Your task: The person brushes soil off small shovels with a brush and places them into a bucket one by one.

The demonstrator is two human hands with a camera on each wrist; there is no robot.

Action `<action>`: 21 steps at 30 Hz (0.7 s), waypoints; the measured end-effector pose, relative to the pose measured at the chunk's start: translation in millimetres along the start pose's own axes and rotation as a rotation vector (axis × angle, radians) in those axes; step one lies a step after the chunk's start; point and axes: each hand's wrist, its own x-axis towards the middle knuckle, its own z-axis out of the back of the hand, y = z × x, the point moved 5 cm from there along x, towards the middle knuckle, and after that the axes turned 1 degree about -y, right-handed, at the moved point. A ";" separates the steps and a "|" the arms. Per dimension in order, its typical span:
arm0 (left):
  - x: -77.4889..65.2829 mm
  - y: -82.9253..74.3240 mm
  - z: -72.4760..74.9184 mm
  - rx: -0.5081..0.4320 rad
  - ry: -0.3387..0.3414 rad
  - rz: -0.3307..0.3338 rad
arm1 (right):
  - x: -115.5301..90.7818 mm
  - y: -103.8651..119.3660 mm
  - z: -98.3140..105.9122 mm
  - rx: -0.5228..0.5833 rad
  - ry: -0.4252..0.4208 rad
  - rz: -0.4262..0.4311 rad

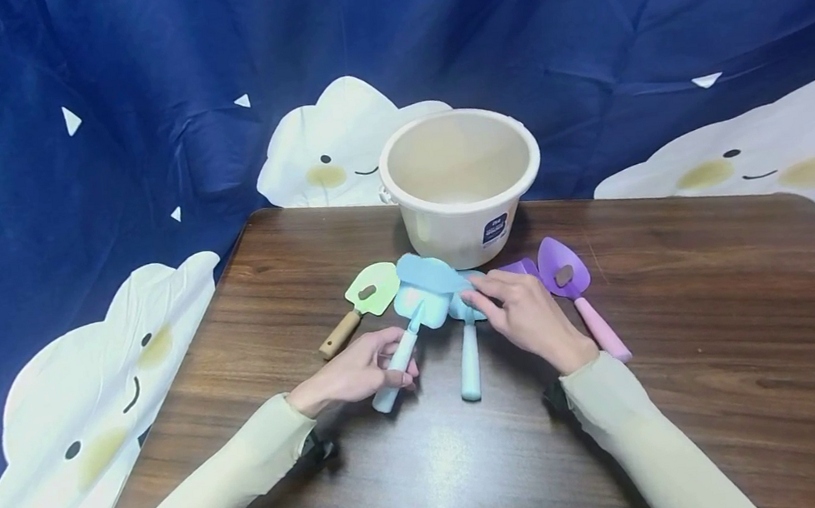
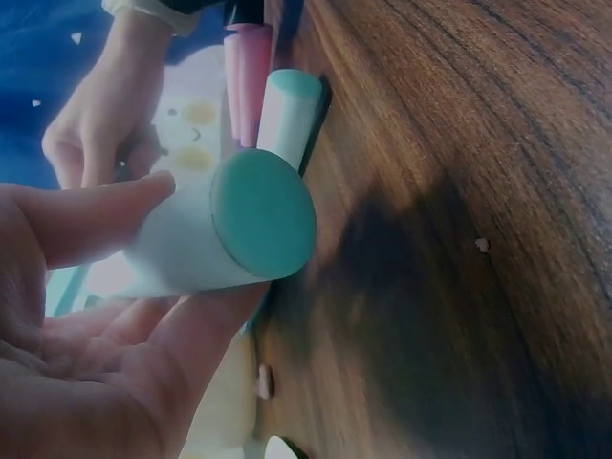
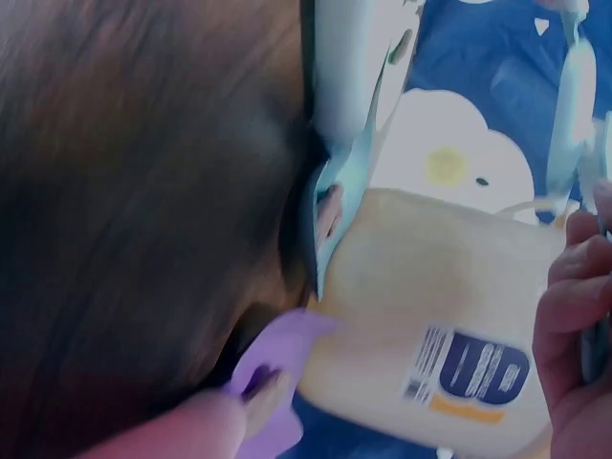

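My left hand (image 1: 353, 371) grips the pale blue handle of a toy trowel (image 1: 397, 372), whose light blue blade is tilted up. In the left wrist view the handle end (image 2: 265, 215) is a green disc between thumb and fingers. My right hand (image 1: 531, 311) pinches the right end of a flat, elongated blue piece (image 1: 428, 272) that overlaps the upper part of this blade; its kind I cannot tell. Below the right hand lies a second light blue trowel (image 1: 469, 364), its blade partly covered. In the right wrist view a brown lump (image 3: 330, 212) sits on that blade.
A cream bucket (image 1: 443, 237) stands upright behind the hands. To the left lies a green trowel (image 1: 341, 334) with a brown lump on it. A purple trowel (image 1: 600, 328) with a pink handle lies at right, beside another purple blade (image 1: 518, 266). Blue cloud-patterned fabric (image 1: 203, 51) hangs behind the wooden table (image 1: 726, 335).
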 end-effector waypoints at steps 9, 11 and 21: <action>-1.3 3.1 0.2 -0.019 -0.001 0.004 | -4.1 -10.7 5.7 -0.022 -0.007 -0.060; -0.4 3.2 0.2 -0.063 0.004 0.000 | -5.6 -7.2 4.2 0.015 -0.004 -0.028; 1.2 -0.4 0.9 -0.248 0.037 0.028 | -12.2 8.1 0.4 0.103 0.039 0.154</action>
